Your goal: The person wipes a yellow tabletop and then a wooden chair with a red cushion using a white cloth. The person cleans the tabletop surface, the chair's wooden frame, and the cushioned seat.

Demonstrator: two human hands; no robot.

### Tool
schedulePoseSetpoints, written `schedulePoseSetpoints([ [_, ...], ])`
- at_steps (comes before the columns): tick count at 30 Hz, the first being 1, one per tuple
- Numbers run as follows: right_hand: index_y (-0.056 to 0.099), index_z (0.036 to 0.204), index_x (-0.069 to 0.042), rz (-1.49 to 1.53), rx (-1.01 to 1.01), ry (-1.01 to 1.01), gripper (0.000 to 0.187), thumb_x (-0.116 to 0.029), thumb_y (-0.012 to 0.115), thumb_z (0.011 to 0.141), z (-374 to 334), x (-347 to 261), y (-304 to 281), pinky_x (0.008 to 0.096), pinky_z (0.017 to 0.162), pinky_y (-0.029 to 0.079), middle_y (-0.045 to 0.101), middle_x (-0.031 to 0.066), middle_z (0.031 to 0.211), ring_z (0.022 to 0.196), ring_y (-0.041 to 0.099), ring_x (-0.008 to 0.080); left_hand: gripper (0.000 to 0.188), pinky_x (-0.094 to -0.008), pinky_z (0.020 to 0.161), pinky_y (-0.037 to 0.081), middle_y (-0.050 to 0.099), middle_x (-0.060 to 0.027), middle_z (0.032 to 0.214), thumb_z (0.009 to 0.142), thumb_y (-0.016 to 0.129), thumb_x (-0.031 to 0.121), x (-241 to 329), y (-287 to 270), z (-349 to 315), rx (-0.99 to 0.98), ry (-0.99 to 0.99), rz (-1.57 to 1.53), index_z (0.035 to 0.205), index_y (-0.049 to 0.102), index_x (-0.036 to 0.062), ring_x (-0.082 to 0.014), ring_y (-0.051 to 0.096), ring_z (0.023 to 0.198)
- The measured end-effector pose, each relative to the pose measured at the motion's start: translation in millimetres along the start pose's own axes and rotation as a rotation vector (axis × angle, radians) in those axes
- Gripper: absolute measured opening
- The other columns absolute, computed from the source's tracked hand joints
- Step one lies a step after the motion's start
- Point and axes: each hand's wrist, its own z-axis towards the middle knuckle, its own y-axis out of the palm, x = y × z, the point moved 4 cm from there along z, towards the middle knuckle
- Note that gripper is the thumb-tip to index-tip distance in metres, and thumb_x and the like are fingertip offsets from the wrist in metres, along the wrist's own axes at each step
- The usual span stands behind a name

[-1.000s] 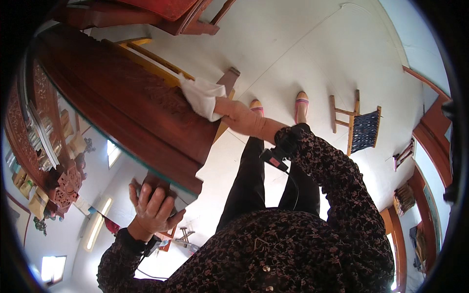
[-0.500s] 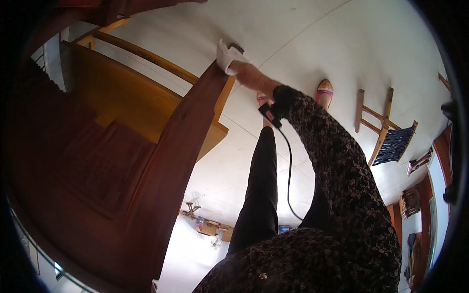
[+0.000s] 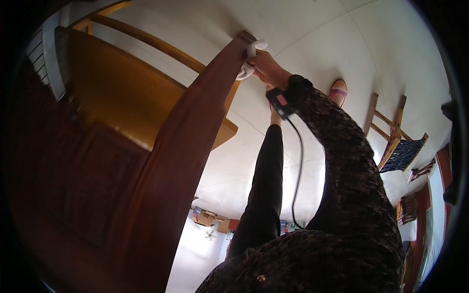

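Observation:
My right hand (image 3: 268, 68) is closed round a white cloth (image 3: 245, 71). It presses the cloth against the right side of a dark red-brown wooden panel (image 3: 190, 127), just below its far end. The panel is long and looks like a door, with a smooth edge facing up and recessed squares (image 3: 105, 171) on its shadowed left face. Part of the cloth is bunched between my fingers and the wood. A black device with a cable (image 3: 281, 102) is strapped at my right wrist. My left hand is out of sight.
Behind the panel stands a yellow-brown wooden piece (image 3: 122, 88) with a rail. To the right, a folding stool (image 3: 403, 151) with a dark woven seat stands on the pale floor (image 3: 312, 44). Cardboard boxes (image 3: 205, 218) and a white fan (image 3: 210, 235) are at the lower middle.
My right hand, earlier over the panel's far end with the cloth across it, has shifted to the right side of the edge. The whole view has also shifted a little.

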Motion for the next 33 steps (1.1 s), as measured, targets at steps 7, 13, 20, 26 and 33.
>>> schedulePoseSetpoints([
  [7, 0.064, 0.096, 0.004, -0.500, -0.439, -0.360, 0.019, -0.008, 0.068, 0.082, -125.2, -52.6, 63.9, 0.0360, 0.076, 0.054, 0.061, 0.0080, 0.095, 0.095, 0.064, 0.0167, 0.042, -0.0742, 0.111, 0.021, 0.052, -0.0119, 0.129, 0.094, 0.052, 0.054, 4.9, -3.9, -19.6, 0.115, 0.063, -0.001, 0.120, 0.057, 0.0208, -0.0424, 0.047, 0.128],
  [13, 0.057, 0.120, 0.003, -0.235, -0.417, 0.147, 0.036, -0.005, 0.057, 0.086, -249.7, -108.0, 106.4, 0.0305, 0.080, 0.050, 0.059, 0.0070, 0.099, 0.101, 0.058, 0.0135, 0.043, -0.0741, 0.111, 0.021, 0.051, -0.0119, 0.131, 0.094, 0.052, 0.054, -0.1, -0.2, -27.9, 0.250, 0.152, -0.011, 0.122, 0.056, 0.0216, -0.0427, 0.046, 0.130],
  [20, 0.050, 0.139, -0.005, -0.816, -0.668, -0.424, 0.048, 0.009, 0.049, 0.092, -328.7, -206.4, 201.9, 0.0313, 0.100, 0.045, 0.058, 0.0051, 0.124, 0.115, 0.055, 0.0135, 0.049, -0.0723, 0.113, 0.018, 0.049, -0.0105, 0.139, 0.092, 0.058, 0.055, -2.4, 1.8, -23.9, 0.368, 0.190, -0.130, 0.129, 0.054, 0.0230, -0.0414, 0.050, 0.129],
  [26, 0.042, 0.149, -0.009, -0.849, -0.899, -0.931, 0.070, 0.019, 0.045, 0.085, -333.0, -173.7, 292.3, 0.0403, 0.122, 0.026, 0.036, 0.0125, 0.160, 0.150, 0.028, 0.0291, 0.059, -0.0643, 0.120, 0.015, 0.039, -0.0030, 0.157, 0.094, 0.058, 0.053, -0.7, 2.9, -17.9, 0.309, 0.162, -0.119, 0.145, 0.048, 0.0265, -0.0312, 0.030, 0.149],
  [33, 0.055, 0.135, -0.004, -0.943, -0.794, -0.987, 0.051, 0.009, 0.050, 0.085, -277.1, -193.9, 330.6, 0.0389, 0.113, 0.037, 0.055, 0.0208, 0.138, 0.131, 0.050, 0.0378, 0.057, -0.0595, 0.123, 0.014, 0.037, 0.0003, 0.159, 0.095, 0.058, 0.052, -0.3, -2.9, -10.1, 0.288, 0.146, -0.154, 0.146, 0.049, 0.0280, -0.0254, 0.028, 0.150],
])
